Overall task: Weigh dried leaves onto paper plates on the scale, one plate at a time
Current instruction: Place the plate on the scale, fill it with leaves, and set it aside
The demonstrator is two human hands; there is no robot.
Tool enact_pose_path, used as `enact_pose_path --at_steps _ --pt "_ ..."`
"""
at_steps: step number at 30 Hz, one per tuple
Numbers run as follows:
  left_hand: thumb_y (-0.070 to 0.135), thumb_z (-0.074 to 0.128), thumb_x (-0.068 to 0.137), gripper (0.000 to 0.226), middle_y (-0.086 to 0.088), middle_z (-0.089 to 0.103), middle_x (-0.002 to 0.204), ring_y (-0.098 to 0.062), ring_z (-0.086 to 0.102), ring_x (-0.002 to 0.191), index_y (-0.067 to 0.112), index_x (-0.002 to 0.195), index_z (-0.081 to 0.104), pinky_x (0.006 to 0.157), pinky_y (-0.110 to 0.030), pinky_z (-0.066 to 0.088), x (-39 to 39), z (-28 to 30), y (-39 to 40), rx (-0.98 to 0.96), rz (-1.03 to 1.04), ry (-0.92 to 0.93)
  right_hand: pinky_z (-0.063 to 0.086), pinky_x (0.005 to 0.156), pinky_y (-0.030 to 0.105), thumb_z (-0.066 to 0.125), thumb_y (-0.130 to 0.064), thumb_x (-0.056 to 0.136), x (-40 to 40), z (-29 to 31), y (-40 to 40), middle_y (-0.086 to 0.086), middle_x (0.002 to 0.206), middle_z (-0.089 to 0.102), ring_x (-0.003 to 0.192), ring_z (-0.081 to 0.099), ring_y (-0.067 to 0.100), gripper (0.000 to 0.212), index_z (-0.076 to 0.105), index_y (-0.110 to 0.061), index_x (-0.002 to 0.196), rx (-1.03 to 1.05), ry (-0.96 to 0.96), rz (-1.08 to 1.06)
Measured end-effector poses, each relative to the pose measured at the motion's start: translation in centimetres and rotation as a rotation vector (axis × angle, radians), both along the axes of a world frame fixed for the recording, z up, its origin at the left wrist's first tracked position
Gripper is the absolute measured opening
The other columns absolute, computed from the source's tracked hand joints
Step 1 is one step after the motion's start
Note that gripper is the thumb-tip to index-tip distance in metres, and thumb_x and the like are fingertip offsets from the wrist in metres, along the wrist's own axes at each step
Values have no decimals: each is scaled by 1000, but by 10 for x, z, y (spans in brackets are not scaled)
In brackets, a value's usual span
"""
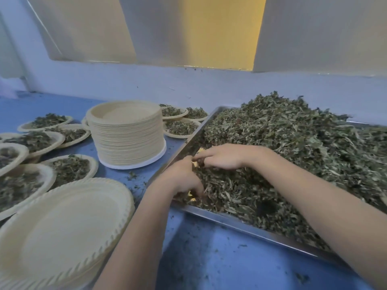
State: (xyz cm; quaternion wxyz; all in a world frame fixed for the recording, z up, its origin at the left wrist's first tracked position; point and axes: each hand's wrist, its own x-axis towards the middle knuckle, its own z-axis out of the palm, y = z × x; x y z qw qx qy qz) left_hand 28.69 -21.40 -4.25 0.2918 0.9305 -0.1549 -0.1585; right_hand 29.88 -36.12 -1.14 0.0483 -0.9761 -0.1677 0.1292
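The blue worktop (209,258) carries a metal tray (240,223) heaped with dried leaves (282,143); a tall stack of paper plates (127,139) stands left of it, among filled plates (71,168); both hands dig into the leaves at the tray's near-left corner, left hand (182,178) and right hand (222,156) fingers curled around leaves.

left hand (184,181) fingertips buried in dried leaves (282,143), tray (240,223) cropped right
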Motion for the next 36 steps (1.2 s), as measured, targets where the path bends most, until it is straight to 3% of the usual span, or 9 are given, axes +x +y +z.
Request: enact_pose_path --at_steps 4,7,11,15,18,25,28,32,36 --pt "28 81 66 91 -4 46 127 -19 45 107 19 141 30 85 -28 39 0 6 2 -12 -29 -14 48 94 36 71 -56 72 -28 15 -27 6 155 21 125 47 26 104 3 -41 150 -87 170 -173" --pt "35 83 63 109 -8 31 148 -27 37 129 19 149 17 99 -37 41 -1 6 -4 117 -85 -69 57 63 25 85 -36 64 -37 5 -32 9 157 15 92 62 19 129 -14 -39 148 -62 416 -315" --pt "28 86 60 116 -9 27 150 -24 34 133 30 150 12 102 -29 35 -3 -6 -14 67 -126 -47 52 50 20 81 -15 66 -27 -12 -26 8 143 31 85 60 17 121 -3 -32 151 140 325 -321" --pt "22 84 62 115 -5 36 148 -20 38 132 30 151 12 99 -25 34 0 -12 -15 20 -84 -123 49 44 19 79 -7 67 -18 -21 -13 -1 104 49 63 64 10 91 30 -19 143 370 212 -253" --pt "16 79 68 100 -8 51 135 -23 49 121 22 149 20 91 -27 42 -1 -14 -19 10 -41 -178 53 45 23 78 -6 70 -19 -27 -10 5 112 55 57 65 14 77 41 -20 136 448 114 -250" --pt "13 78 72 82 -17 43 131 -33 53 110 16 140 33 85 -37 48 -19 5 -40 -50 -11 -200 46 39 17 77 -1 69 -40 -5 -27 1 98 58 42 60 4 58 53 -17 120 544 -9 -279" --pt "3 76 71 78 -17 50 128 -33 58 105 8 138 35 82 -40 54 -27 23 -48 -72 -55 -177 52 43 24 76 0 69 -51 6 -34 3 93 62 44 62 9 49 54 -18 109 569 -32 -298" --pt "-16 60 78 65 -22 47 131 -36 67 89 5 135 39 77 -45 57 -41 41 -51 -246 -52 34 54 48 26 74 3 74 -64 14 -33 4 94 60 52 63 16 63 47 -17 127 631 -3 -371" --pt "-18 62 75 56 -18 58 110 -30 69 81 3 124 47 73 -42 59 -49 62 -34 -303 -25 -13 52 48 22 70 3 76 -71 36 -18 9 99 63 56 64 14 50 52 -13 119 640 -32 -325"
